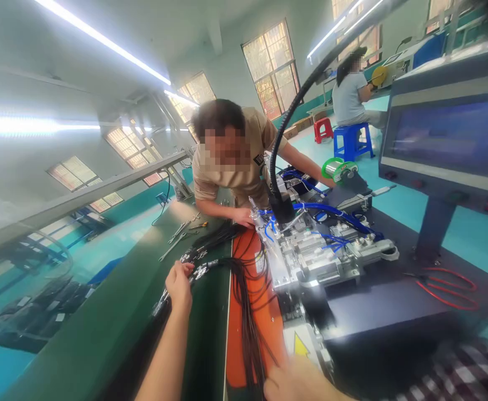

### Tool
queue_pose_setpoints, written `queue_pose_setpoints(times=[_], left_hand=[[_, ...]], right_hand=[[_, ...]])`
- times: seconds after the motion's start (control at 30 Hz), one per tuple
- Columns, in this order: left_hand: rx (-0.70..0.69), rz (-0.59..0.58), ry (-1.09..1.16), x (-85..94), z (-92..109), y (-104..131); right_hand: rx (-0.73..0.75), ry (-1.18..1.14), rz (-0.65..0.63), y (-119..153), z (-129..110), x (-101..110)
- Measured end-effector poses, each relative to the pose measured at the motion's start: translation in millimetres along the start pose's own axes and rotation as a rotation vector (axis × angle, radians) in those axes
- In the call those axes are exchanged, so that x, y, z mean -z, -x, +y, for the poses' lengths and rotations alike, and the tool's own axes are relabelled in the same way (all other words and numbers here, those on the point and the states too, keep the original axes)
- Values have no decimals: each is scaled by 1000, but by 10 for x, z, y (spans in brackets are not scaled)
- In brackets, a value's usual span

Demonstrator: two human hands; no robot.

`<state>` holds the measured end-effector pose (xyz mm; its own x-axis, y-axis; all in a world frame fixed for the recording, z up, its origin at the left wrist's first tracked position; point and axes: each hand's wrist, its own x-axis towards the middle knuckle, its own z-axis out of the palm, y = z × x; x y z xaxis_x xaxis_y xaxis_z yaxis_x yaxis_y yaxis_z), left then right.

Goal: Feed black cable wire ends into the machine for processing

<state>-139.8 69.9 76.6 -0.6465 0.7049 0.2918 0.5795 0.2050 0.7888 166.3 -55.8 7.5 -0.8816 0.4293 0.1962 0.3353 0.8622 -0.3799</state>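
Note:
My left hand (180, 283) is closed, with thumb and fingers pinched at the metal-tipped ends of a bundle of black cables (206, 266) on the green bench. From there the cables bend over an orange surface (238, 345) and hang toward me in a long bunch. Low in the picture, my right hand (296, 381) is blurred, its fingers curled beside that bunch; what they hold cannot be made out. Right of the cables stands a metal machine (323, 256) with blue air hoses.
Across the bench a co-worker (233, 167) leans in, one hand at the machine. Wrenches (177, 234) lie on the green bench (97, 328). Red-handled scissors (448, 287), a wire spool (339, 171), a black flexible lamp arm (283, 128) and a screen (448, 133) are at right.

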Motion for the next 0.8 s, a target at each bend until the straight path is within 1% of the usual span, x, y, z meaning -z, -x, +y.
queue_pose_setpoints(times=[0.03, 0.07, 0.13, 0.2, 0.27, 0.33, 0.37, 0.4, 0.43, 0.47, 0.5, 0.53, 0.6, 0.67, 0.73, 0.8], left_hand=[[-21, -42, -45, 20, -2, 166], [-38, -89, -90, 28, -3, 344], [-85, -183, -162, 26, 21, 722], [-152, -263, -195, 32, 97, 1114], [-258, -361, -174, 62, 228, 1493], [-378, -534, -120, 97, 393, 1810], [-510, -658, -113, 106, 476, 1926], [-612, -752, -121, 104, 552, 2007], [-654, -822, -126, 89, 614, 2051], [-655, -867, -114, 60, 655, 2064], [-618, -888, -91, 18, 675, 2053], [-577, -934, -76, -32, 676, 2027], [-470, -983, -28, -141, 643, 1966], [-332, -999, 28, -235, 611, 1924], [-207, -995, 72, -300, 605, 1907], [-135, -1001, 99, -345, 616, 1904]], right_hand=[[-8, 12, -17, -9, -20, 39], [-24, 62, -61, -5, -40, 86], [-39, 68, -30, 46, -68, 189], [-91, 20, 69, 143, -67, 280], [-195, -103, 198, 252, -36, 344], [-327, -282, 309, 342, 16, 398], [-384, -378, 343, 371, 46, 427], [-430, -469, 359, 389, 80, 458], [-466, -551, 367, 393, 117, 489], [-492, -620, 372, 387, 158, 516], [-519, -679, 369, 372, 201, 537], [-552, -727, 384, 353, 246, 550], [-612, -818, 381, 316, 331, 554], [-674, -874, 405, 297, 403, 537], [-728, -880, 454, 301, 457, 514], [-762, -846, 495, 313, 497, 492]])
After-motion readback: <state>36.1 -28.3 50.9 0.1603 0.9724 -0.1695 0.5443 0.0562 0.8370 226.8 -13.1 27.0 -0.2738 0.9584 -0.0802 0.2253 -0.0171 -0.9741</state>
